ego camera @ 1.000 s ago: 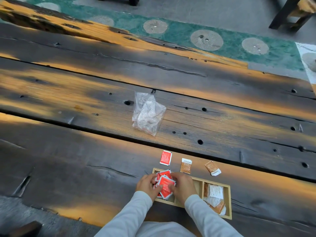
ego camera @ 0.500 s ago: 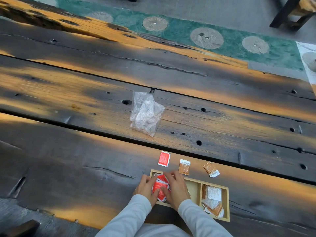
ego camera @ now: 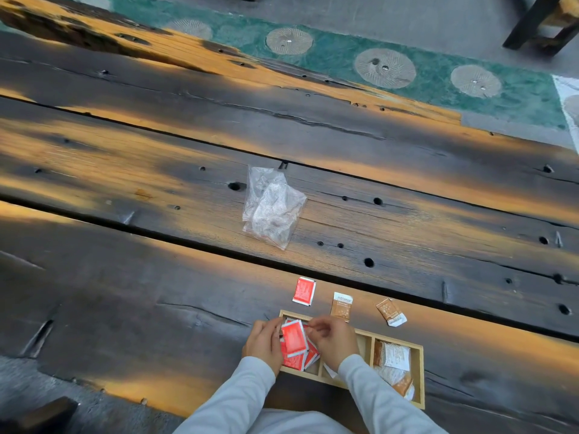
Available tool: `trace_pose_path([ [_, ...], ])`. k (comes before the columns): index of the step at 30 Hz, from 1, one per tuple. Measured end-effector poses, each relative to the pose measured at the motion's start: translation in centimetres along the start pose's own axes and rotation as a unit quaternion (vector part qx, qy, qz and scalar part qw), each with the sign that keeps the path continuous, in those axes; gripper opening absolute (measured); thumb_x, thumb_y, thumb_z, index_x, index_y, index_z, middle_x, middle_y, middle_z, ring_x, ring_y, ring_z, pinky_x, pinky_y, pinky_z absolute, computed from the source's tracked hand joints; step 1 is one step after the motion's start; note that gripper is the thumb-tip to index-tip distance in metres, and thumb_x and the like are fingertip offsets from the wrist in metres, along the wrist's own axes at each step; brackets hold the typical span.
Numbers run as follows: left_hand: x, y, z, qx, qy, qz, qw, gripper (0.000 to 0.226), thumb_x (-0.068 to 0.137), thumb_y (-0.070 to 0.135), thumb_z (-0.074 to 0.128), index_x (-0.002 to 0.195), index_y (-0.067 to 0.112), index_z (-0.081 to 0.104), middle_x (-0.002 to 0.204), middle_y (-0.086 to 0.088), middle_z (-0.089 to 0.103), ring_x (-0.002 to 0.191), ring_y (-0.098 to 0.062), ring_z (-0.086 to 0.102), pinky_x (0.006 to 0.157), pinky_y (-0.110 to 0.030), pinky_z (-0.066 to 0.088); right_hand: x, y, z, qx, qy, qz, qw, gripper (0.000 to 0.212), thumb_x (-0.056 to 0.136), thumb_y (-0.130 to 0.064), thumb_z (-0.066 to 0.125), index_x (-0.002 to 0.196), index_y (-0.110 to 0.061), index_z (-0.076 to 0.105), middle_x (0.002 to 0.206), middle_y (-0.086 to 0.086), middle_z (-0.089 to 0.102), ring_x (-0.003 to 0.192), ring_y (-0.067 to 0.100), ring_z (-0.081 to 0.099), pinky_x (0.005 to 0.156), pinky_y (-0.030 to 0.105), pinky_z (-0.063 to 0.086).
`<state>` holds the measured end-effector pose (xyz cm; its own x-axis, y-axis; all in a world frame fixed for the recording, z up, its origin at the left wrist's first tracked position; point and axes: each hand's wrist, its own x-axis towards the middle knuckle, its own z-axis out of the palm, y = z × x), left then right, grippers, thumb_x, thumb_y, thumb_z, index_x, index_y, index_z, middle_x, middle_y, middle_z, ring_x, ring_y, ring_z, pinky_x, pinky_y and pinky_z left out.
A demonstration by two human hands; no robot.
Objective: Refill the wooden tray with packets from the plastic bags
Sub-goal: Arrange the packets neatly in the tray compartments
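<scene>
The wooden tray (ego camera: 419,375) lies at the table's near edge, with three compartments. Its left compartment holds a stack of red packets (ego camera: 294,338). My left hand (ego camera: 264,343) grips the stack from the left. On the stack's right, my right hand (ego camera: 332,339) has curled fingers touching the top packet's edge. Brown-and-white packets (ego camera: 393,361) fill the right compartment; my right wrist largely covers the middle one. Empty clear plastic bags (ego camera: 271,208) lie crumpled mid-table.
Beyond the tray, three loose packets lie on the dark plank table: a red packet (ego camera: 304,291), a brown packet (ego camera: 341,306) and a tilted brown packet (ego camera: 391,311). A green patterned floor strip (ego camera: 438,73) and furniture legs (ego camera: 532,26) lie past the far edge.
Both hands have stayed on the red stack in the left compartment; the right hand's fingers have lifted from covering it and now touch its right edge, showing the top packet.
</scene>
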<state>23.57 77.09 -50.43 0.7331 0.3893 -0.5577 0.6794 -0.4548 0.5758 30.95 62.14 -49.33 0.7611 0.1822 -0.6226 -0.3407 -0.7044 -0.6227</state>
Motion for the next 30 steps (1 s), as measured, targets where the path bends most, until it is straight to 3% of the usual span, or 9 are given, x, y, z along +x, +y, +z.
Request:
trace_pose_path([
  [3,0.2,0.1,-0.3,-0.021,0.005,-0.027,0.999,0.031,0.101,0.031,0.050,0.131,0.026,0.056,0.129,0.001,0.054,0.111,-0.016,0.063,0.095,-0.029,0.056,0.2,0.3,0.0,-0.029,0.033,0.018,0.999,0.005,0.096,-0.030,0.067,0.098,-0.026,0.069,0.094,-0.009,0.070,0.084,0.006,0.066,0.079,0.022,0.057],
  [11,3.2,2.8,-0.9,-0.002,-0.014,-0.034,0.999,0.032,0.099,0.031,0.055,0.131,0.027,0.057,0.131,0.004,0.053,0.112,-0.018,0.063,0.095,-0.034,0.056,4.2,-1.0,-2.8,0.034,0.120,0.079,0.989,0.014,0.094,-0.017,0.066,0.107,-0.018,0.072,0.096,0.001,0.072,0.095,0.020,0.064,0.091,0.030,0.051],
  [16,7.7,5.5,-0.7,0.003,-0.049,-0.050,0.998,0.039,0.093,0.018,0.061,0.132,0.023,0.059,0.134,0.000,0.062,0.123,-0.024,0.059,0.108,-0.040,0.048,6.7,-1.3,-2.6,0.038,0.031,0.146,0.988,0.029,0.089,-0.025,0.066,0.117,-0.023,0.072,0.118,0.003,0.074,0.112,0.025,0.066,0.107,0.041,0.051],
  [23,11.1,6.7,0.5,-0.057,-0.099,-0.138,0.984,0.059,0.090,0.015,0.065,0.145,0.024,0.046,0.136,-0.005,0.062,0.127,-0.028,0.056,0.112,-0.038,0.043,8.9,-1.4,-0.5,0.101,-0.048,0.180,0.977,0.052,0.087,-0.024,0.069,0.138,-0.018,0.058,0.128,0.006,0.069,0.117,0.026,0.066,0.107,0.045,0.052],
  [27,11.3,6.7,0.9,-0.096,-0.084,-0.146,0.981,0.049,0.089,0.010,0.065,0.135,0.024,0.055,0.127,-0.006,0.065,0.119,-0.027,0.061,0.108,-0.039,0.047,9.1,-1.4,-0.2,0.159,-0.030,0.197,0.967,0.036,0.088,-0.024,0.070,0.123,-0.024,0.061,0.119,0.006,0.071,0.109,0.026,0.069,0.104,0.046,0.054],
  [30,11.0,6.7,1.1,-0.126,-0.083,-0.143,0.978,0.038,0.087,0.010,0.070,0.121,0.024,0.064,0.115,-0.001,0.070,0.108,-0.025,0.066,0.103,-0.040,0.052,8.8,-1.7,-0.5,0.208,-0.020,0.207,0.956,0.006,0.092,-0.019,0.069,0.090,-0.023,0.066,0.099,0.003,0.076,0.097,0.025,0.073,0.100,0.045,0.057],
])
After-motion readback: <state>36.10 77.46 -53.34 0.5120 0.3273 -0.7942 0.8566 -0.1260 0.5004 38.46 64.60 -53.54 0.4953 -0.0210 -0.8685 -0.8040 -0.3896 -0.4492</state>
